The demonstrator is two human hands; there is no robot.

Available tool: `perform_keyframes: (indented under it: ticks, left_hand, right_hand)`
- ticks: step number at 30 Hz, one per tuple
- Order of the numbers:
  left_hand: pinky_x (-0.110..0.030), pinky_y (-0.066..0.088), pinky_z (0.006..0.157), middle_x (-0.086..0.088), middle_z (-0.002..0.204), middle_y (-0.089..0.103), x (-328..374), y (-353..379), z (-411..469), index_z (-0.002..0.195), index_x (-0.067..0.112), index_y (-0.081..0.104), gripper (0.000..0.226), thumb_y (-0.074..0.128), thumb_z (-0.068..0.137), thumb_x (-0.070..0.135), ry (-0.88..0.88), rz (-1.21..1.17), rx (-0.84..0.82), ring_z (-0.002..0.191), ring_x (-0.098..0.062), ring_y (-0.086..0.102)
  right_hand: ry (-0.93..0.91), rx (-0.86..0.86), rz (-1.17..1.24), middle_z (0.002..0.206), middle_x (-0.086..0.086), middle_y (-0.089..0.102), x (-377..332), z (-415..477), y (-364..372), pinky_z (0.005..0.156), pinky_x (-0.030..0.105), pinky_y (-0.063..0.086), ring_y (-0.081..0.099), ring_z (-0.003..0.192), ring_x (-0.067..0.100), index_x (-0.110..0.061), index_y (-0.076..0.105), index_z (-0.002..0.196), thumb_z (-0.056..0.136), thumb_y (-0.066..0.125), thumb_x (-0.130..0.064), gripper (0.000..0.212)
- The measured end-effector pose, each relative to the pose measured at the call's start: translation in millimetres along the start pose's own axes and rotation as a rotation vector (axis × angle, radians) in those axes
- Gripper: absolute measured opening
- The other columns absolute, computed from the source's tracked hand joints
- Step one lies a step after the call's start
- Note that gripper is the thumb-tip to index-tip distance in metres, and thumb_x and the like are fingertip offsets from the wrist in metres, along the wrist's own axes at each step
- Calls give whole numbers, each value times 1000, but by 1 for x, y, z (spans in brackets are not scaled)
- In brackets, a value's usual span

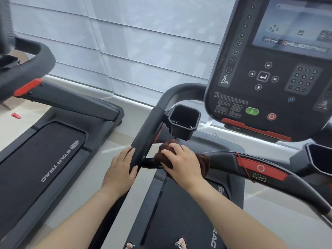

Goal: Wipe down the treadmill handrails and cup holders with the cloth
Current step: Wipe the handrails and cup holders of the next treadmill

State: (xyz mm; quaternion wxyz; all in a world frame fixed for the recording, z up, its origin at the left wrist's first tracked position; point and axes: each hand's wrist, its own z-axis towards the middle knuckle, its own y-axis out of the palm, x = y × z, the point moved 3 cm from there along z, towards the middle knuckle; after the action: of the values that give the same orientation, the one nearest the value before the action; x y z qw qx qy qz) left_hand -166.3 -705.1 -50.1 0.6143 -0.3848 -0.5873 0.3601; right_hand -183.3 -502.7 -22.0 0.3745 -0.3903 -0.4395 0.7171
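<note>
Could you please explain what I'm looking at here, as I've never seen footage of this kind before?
This is one picture from a camera worn on a person's head, looking down at their own bare hands. They stand on a treadmill; their toes show at the bottom edge. The left hand rests on the left handrail. The right hand presses a brown cloth around the front crossbar, so wiping is under way. Just above is the left cup holder, which looks empty; the right cup holder is partly cut off. The console, with screen and buttons, fills the upper right. A second treadmill stands to the left.
</note>
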Motion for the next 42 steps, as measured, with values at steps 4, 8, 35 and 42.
perform_keyframes:
  ticks: [4,8,35,42]
  left_hand:
    - [-32,31,105,2,146,35,-4,-3,-22,140,15,33,56,54,88,23,-36,-7,37,130,-18,33]
    - [-30,29,106,2,145,37,-11,-8,-54,140,15,33,57,55,88,22,-75,-7,48,131,-18,33]
    - [-11,16,103,9,145,30,-83,-32,-215,142,22,25,63,51,87,40,16,-243,17,131,-4,26]
    - [-10,15,104,10,143,33,-85,-34,-219,140,19,30,61,52,86,38,10,-234,20,130,-4,28]
  right_hand:
    - [22,27,113,111,7,61,-1,-1,0,71,42,52,58,89,31,-19,64,107,80,70,-29,30]
    - [70,68,354,116,2,58,-20,-3,-7,79,37,49,55,96,26,-22,63,112,85,65,-29,28]
    - [80,-27,378,120,-3,56,-193,-59,57,101,47,33,37,123,27,-25,65,108,89,58,-42,27]
    - [189,-168,183,152,-1,26,-169,-8,68,112,54,5,2,142,29,-32,61,117,90,48,-52,36]
